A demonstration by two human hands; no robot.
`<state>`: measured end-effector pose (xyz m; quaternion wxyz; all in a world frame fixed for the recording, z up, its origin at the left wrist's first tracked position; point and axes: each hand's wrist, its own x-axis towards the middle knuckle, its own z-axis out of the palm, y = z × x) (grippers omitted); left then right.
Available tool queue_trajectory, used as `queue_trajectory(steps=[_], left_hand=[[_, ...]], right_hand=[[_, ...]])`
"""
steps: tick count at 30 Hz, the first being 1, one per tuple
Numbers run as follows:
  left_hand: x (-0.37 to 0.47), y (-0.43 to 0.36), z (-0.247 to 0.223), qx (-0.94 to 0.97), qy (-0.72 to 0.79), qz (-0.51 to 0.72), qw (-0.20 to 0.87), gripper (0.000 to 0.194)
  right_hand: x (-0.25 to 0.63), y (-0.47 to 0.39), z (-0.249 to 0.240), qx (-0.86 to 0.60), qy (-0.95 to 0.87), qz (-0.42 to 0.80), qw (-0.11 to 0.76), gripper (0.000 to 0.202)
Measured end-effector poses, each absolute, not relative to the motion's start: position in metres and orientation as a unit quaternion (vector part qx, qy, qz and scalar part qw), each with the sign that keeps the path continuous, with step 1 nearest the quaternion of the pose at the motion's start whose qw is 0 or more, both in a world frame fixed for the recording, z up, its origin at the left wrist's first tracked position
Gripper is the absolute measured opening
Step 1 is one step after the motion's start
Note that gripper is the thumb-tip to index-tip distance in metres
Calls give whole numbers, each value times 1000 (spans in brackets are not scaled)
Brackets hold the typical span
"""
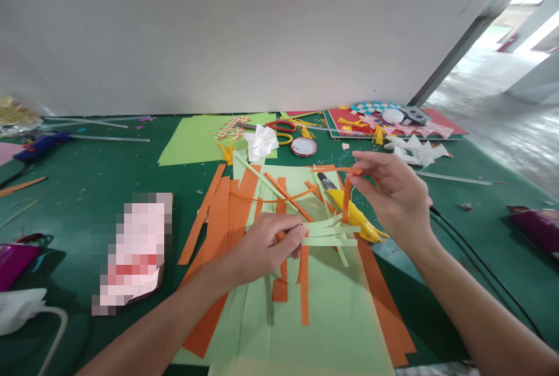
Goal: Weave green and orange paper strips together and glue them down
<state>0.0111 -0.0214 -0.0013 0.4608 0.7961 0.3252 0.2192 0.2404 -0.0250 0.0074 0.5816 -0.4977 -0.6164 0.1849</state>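
My left hand [273, 243] pinches the crossing of several pale green paper strips [332, 230] and orange strips, held above green paper. An orange strip [304, 291] hangs down from that bundle. Up and to the right, my right hand [388, 195] pinches a bent orange strip [346, 201] between thumb and fingertips; one part runs left, another drops toward the green strips. Below the hands lie pale green sheets [323, 329] with loose orange strips [217, 213] at their left. A yellow cutter [356, 216] lies just left of my right hand.
A phone [135, 254] lies at the left. Behind the strips are crumpled tissue [261, 142], scissors [282, 127] and a round tin [303, 146]. A red board [445, 123] with woven paper stands at the back right. A blue glue gun [41, 148] rests far left; a black cable [484, 271] runs right.
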Motion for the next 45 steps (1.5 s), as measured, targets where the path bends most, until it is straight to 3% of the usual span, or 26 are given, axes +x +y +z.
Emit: queue_trajectory(steps=[22, 37, 45], left_hand=[[11, -23, -3, 819, 332, 214, 417, 36], [12, -22, -4, 817, 339, 212, 416, 36], [11, -21, -5, 823, 335, 214, 407, 35]], right_hand=[[232, -28, 7, -487, -528, 475, 509, 34], [223, -34, 12, -528, -510, 492, 468, 17], [223, -36, 11, -526, -535, 495, 438, 20]])
